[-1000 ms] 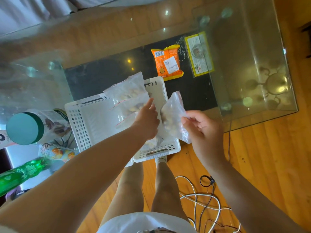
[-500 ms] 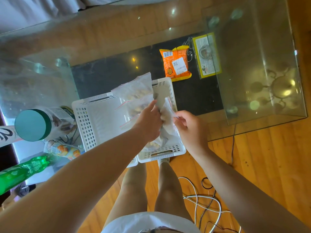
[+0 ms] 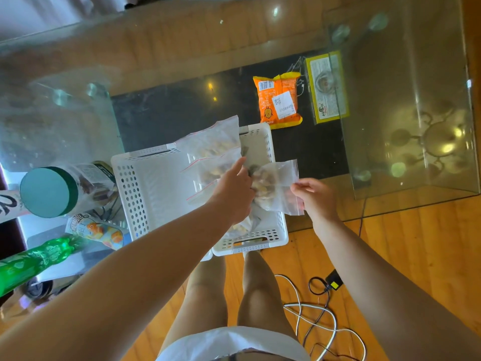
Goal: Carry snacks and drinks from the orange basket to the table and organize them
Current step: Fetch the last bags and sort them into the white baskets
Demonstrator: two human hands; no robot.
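A white perforated basket [image 3: 135, 194] sits on the glass table's near edge. Over its right half my left hand [image 3: 234, 188] grips a fanned stack of clear zip bags of snacks [image 3: 213, 149]. Just to the right, my right hand [image 3: 313, 195] pinches the edge of another clear zip bag of nuts [image 3: 273, 183], which touches the left hand's fingers. One more bag [image 3: 242, 226] lies in the basket under the left wrist. An orange snack packet [image 3: 279, 100] and a yellow flat packet [image 3: 326, 87] lie on the glass beyond the basket.
At the left stand a jar with a teal lid [image 3: 49, 191], a colourful small can [image 3: 96, 229] and a green bottle [image 3: 33, 259]. The glass table [image 3: 416, 74] ends at the right front corner. White and black cables [image 3: 317, 311] lie on the wooden floor.
My right hand drew back to the right from the left hand, holding its zip bag spread out by the edge. The left hand kept its bags over the basket.
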